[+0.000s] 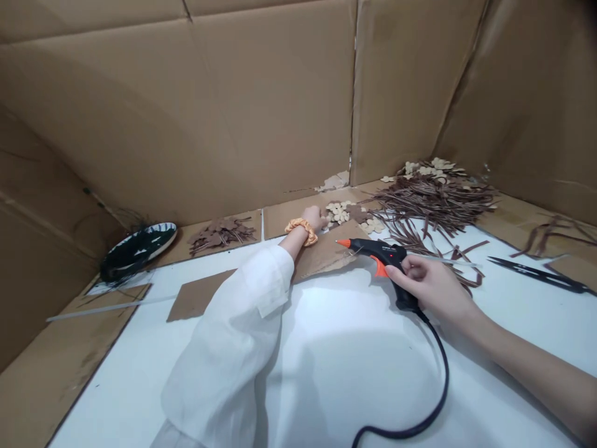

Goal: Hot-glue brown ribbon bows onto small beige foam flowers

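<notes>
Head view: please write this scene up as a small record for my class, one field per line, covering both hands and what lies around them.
Left hand: beside pale round pieces; fingers mostly hidden
Right hand: holds glue gun
Nozzle: orange, pointing left
Cord: black, curving towards viewer
Brown strips: heaped at far right
Plate: far left, dark strands on it

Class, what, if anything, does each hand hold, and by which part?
Right hand: the hot-glue gun, by its handle. Left hand: cannot be told.
</notes>
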A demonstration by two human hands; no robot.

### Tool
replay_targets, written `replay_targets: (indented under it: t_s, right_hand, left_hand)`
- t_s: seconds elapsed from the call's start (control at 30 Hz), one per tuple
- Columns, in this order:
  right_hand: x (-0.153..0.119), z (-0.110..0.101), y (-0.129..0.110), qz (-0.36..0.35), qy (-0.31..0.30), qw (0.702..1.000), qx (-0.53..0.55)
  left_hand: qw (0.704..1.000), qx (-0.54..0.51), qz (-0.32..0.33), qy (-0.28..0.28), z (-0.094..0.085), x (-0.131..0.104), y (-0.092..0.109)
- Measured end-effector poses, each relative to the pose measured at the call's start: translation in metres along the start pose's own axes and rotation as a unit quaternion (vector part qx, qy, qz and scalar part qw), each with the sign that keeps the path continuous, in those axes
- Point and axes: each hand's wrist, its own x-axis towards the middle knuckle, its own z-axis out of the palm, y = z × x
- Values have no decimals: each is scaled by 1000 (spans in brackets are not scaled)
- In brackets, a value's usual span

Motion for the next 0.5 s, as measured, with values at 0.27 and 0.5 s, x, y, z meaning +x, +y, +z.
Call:
replay_targets:
  t_s: [0.27, 0.5]
  right_hand:
    - [-2, -2, 0, 37, -20, 994, 97]
    - [-9, -3, -5, 106, -68, 982, 144]
  left_hand:
    - [991, -121, -63, -15, -18, -11, -6]
    - [962, -263, -67, -10, -6, -117, -36]
